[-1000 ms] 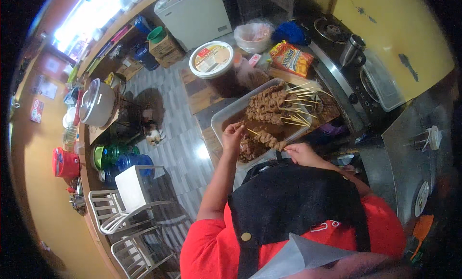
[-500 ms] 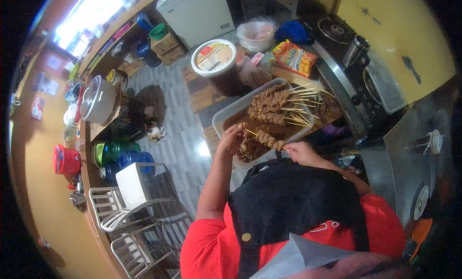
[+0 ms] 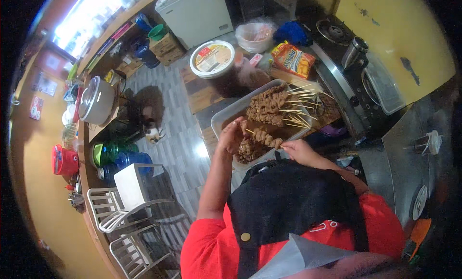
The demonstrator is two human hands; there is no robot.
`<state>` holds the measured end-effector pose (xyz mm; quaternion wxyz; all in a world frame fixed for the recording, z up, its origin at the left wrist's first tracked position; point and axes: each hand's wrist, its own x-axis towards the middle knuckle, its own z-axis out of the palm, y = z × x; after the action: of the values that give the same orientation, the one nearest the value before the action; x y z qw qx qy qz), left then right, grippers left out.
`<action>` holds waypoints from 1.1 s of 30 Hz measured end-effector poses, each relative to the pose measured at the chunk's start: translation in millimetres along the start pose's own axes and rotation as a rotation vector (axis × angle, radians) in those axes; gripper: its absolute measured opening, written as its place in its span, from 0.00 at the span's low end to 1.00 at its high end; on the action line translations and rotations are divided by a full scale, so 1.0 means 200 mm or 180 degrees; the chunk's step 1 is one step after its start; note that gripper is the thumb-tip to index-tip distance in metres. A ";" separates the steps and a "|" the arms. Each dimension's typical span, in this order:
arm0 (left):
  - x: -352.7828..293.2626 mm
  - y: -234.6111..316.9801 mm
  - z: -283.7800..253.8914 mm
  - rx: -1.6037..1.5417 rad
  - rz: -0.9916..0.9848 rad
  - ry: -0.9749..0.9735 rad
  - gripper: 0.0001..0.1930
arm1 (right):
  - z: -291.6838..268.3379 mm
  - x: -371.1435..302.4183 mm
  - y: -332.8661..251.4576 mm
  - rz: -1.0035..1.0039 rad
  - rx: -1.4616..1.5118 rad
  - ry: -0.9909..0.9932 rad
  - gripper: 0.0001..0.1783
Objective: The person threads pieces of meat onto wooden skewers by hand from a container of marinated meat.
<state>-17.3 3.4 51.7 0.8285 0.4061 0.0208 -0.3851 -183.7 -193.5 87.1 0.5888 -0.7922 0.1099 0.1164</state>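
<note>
My right hand (image 3: 299, 152) grips the near end of a meat skewer (image 3: 263, 137), a thin stick with several brown chunks on it. Close to its bare tip, my left hand (image 3: 232, 135) pinches a small piece of meat (image 3: 243, 125). Both hands are over a clear plastic tray (image 3: 217, 119). Finished-looking meat skewers (image 3: 267, 105) lie piled in its far part, their bare stick ends pointing right over the rim. Loose dark meat (image 3: 248, 151) sits in brown liquid in the near left corner, partly hidden by my left hand and the skewer.
Beyond the tray stand a white-lidded tub (image 3: 212, 60), a bowl in plastic wrap (image 3: 255, 37) and an orange snack-like bag (image 3: 292, 60). On the right is a stove (image 3: 332, 31) with a metal mug (image 3: 355, 52). White chairs (image 3: 130, 187) and a cat (image 3: 154, 134) are on the left.
My left hand has shifted slightly, and a piece of meat now shows at its fingertips by the skewer's tip. My right hand keeps its grip, almost unmoved.
</note>
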 end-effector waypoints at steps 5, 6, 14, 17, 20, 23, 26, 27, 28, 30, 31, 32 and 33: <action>0.03 -0.07 -0.06 0.0405 0.0233 0.0364 0.13 | 0.00 -0.02 -0.07 0.0047 -0.0221 -0.0091 0.10; 0.03 -0.08 -0.06 0.0564 0.0243 0.0428 0.13 | 0.00 -0.02 -0.08 0.0045 -0.0221 -0.0092 0.10; 0.04 -0.12 -0.01 0.0216 0.0293 0.0636 0.11 | 0.03 -0.01 -0.02 -0.0103 -0.0278 -0.0042 0.13; 0.05 -0.13 -0.03 -0.0055 0.0137 0.0530 0.11 | 0.04 0.00 -0.01 -0.0263 -0.0401 -0.0005 0.13; 0.06 -0.13 -0.04 -0.0173 0.0019 0.0591 0.12 | 0.05 -0.01 -0.06 -0.0104 -0.0224 0.0105 0.12; 0.08 -0.15 -0.09 -0.0406 0.0030 0.0566 0.14 | 0.07 0.02 -0.02 -0.0296 -0.0210 0.0147 0.13; 0.08 -0.16 0.01 -0.0439 0.0036 0.0328 0.15 | 0.08 0.05 0.11 0.0009 0.0606 -0.0120 0.14; 0.05 -0.14 0.03 -0.0346 0.0065 0.0331 0.14 | 0.08 0.05 0.09 0.0006 0.0603 -0.0141 0.14; 0.05 -0.15 0.02 -0.0351 0.0075 0.0346 0.14 | 0.08 0.04 0.06 0.0276 0.1001 -0.0249 0.14; 0.05 -0.16 0.00 -0.0029 0.0031 0.0088 0.14 | 0.07 0.03 0.02 0.0550 0.1394 -0.0358 0.15; 0.05 -0.17 0.00 -0.0032 0.0034 0.0092 0.14 | 0.07 0.03 0.00 0.0679 0.1590 -0.0438 0.15; 0.05 -0.19 -0.01 0.0135 0.0100 0.0130 0.15 | 0.07 0.03 0.00 0.0809 0.1786 -0.0517 0.16; 0.05 -0.19 -0.01 0.0311 0.0167 0.0161 0.16 | 0.07 0.04 0.01 0.0802 0.1787 -0.0517 0.16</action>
<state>-33.8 -15.6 21.1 0.8167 0.4560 0.0123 -0.3534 -177.9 -181.3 80.2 0.7722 -0.5671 0.1877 0.2164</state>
